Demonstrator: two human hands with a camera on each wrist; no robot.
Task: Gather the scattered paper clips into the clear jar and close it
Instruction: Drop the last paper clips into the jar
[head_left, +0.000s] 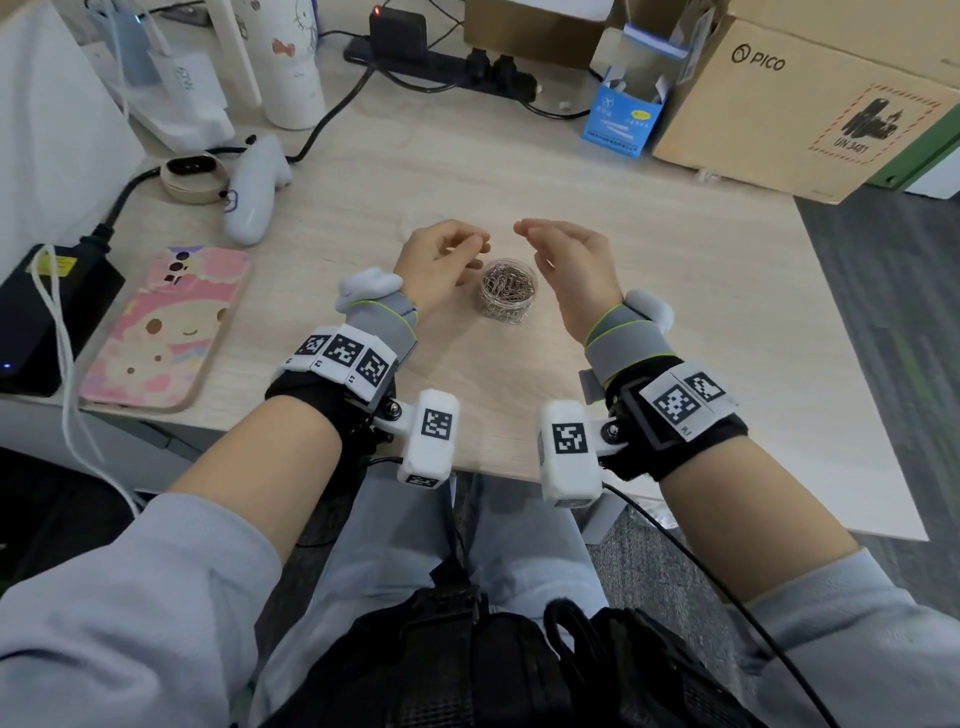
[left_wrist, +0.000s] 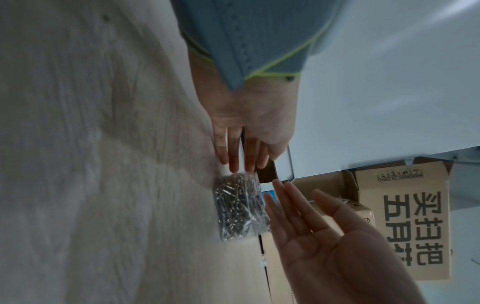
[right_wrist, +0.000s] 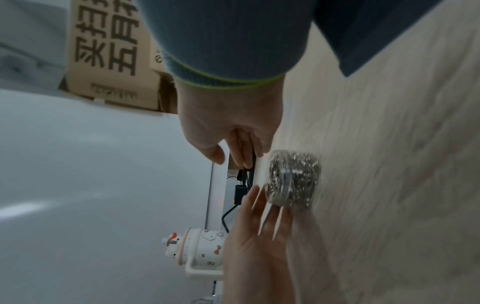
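A small clear jar (head_left: 508, 296) packed with silver paper clips stands on the wooden desk (head_left: 467, 171) between my hands. My left hand (head_left: 470, 252) hovers just left of it, fingers loosely curved, holding nothing. My right hand (head_left: 535, 244) hovers just right of it, fingers straight, also empty. Neither hand touches the jar. In the left wrist view the jar (left_wrist: 239, 207) lies between my left hand (left_wrist: 296, 189) and right hand (left_wrist: 249, 160). The right wrist view shows the jar (right_wrist: 293, 179) beside my right hand (right_wrist: 270, 205) and left hand (right_wrist: 233, 158). I cannot tell if a lid is on. No loose clips show.
A phone in a pink case (head_left: 156, 327), a black power brick (head_left: 47, 312) and a white controller (head_left: 254, 192) lie at the left. A white bottle (head_left: 291, 62), power strip (head_left: 441, 57), blue box (head_left: 623, 119) and cardboard box (head_left: 805, 93) line the back.
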